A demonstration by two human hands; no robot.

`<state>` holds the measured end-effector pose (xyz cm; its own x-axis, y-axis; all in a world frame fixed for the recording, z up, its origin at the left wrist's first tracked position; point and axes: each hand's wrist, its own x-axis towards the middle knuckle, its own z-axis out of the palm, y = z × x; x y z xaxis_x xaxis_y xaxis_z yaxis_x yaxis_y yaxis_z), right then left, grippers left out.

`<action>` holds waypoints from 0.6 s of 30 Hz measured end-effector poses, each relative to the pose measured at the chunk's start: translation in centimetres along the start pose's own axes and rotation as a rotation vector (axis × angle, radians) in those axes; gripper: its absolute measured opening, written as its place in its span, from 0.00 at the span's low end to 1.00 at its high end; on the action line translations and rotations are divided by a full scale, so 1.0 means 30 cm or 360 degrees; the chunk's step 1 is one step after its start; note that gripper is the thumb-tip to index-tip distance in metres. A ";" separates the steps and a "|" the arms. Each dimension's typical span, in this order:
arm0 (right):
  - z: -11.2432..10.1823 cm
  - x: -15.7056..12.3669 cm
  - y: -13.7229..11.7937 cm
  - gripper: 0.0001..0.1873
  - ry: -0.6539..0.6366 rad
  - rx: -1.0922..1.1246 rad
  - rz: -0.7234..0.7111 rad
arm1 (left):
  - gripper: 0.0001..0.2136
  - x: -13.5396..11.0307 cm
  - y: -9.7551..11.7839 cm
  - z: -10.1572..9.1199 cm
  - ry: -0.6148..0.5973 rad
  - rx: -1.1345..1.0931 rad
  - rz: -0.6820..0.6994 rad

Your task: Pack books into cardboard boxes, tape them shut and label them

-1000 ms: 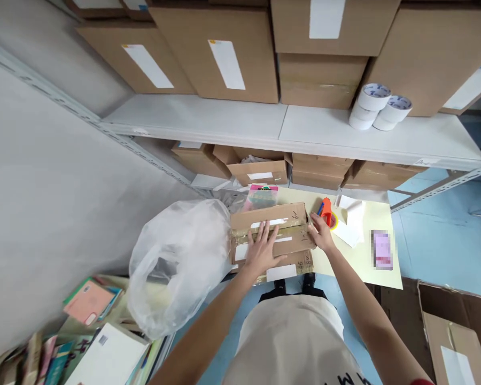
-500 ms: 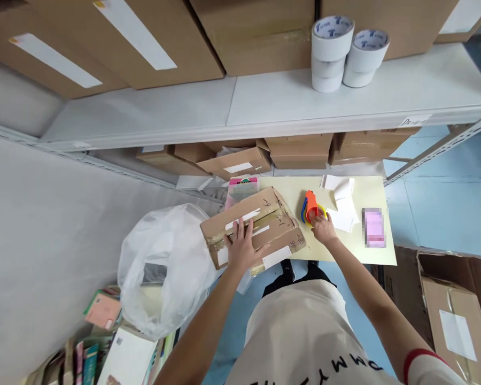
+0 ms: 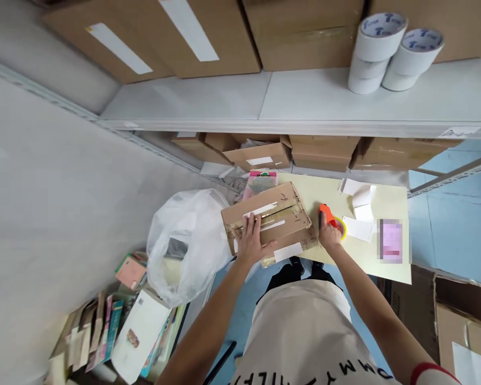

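Note:
My left hand lies with spread fingers on top of a worn cardboard box, which has white labels, brown tape and handwritten marks. The box sits tilted at the left of a pale yellow tabletop. Just right of the box, my right hand is closed around an orange tape dispenser. A yellow ring shows at the dispenser's right side; my fingers cover part of the tool. White paper slips lie beside it.
A pixelated pink item lies at the table's right. White tape rolls stand on the grey shelf above, before cardboard boxes. Left are a white plastic bag and books; an open carton stands lower right.
My right hand has closed around the tape dispenser, which has turned and shifted slightly toward the box. My left hand stays on the box. The whole view has swung left.

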<state>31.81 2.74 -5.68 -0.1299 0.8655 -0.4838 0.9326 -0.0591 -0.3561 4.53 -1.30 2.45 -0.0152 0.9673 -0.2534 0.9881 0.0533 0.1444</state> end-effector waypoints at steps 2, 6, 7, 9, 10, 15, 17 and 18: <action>-0.049 -0.018 0.047 0.40 0.0076 0.0216 0.0150 | 0.46 -0.007 -0.020 -0.003 -0.0015 0.0005 0.0051; -0.210 -0.083 0.124 0.42 0.0385 0.1071 0.0059 | 0.43 -0.020 -0.048 -0.002 -0.0056 0.0006 0.0196; -0.258 -0.097 0.126 0.41 0.0500 0.1187 -0.0034 | 0.43 -0.025 -0.053 -0.002 -0.0043 0.0002 0.0223; -0.352 -0.113 0.096 0.36 0.0740 0.1262 -0.0219 | 0.41 -0.034 -0.062 -0.001 0.0011 -0.0004 0.0283; -0.394 -0.114 0.061 0.32 0.0844 0.1248 -0.0290 | 0.41 -0.040 -0.068 -0.002 0.0043 -0.0003 0.0313; -0.479 -0.063 -0.255 0.33 0.0627 0.1098 -0.0549 | 0.39 -0.080 -0.110 0.001 0.0144 -0.0041 0.0431; -0.462 -0.028 -0.379 0.37 0.0376 0.0955 -0.0678 | 0.41 -0.096 -0.129 0.003 0.0167 -0.0115 0.0482; -0.450 -0.011 -0.427 0.38 0.0291 0.0872 -0.0720 | 0.42 -0.103 -0.137 0.003 0.0175 -0.0166 0.0506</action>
<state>24.47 9.92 9.83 -0.3597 0.9304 -0.0705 0.4926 0.1252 -0.8612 0.54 -4.53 2.56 0.2686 0.9602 -0.0766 0.9252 -0.2350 0.2981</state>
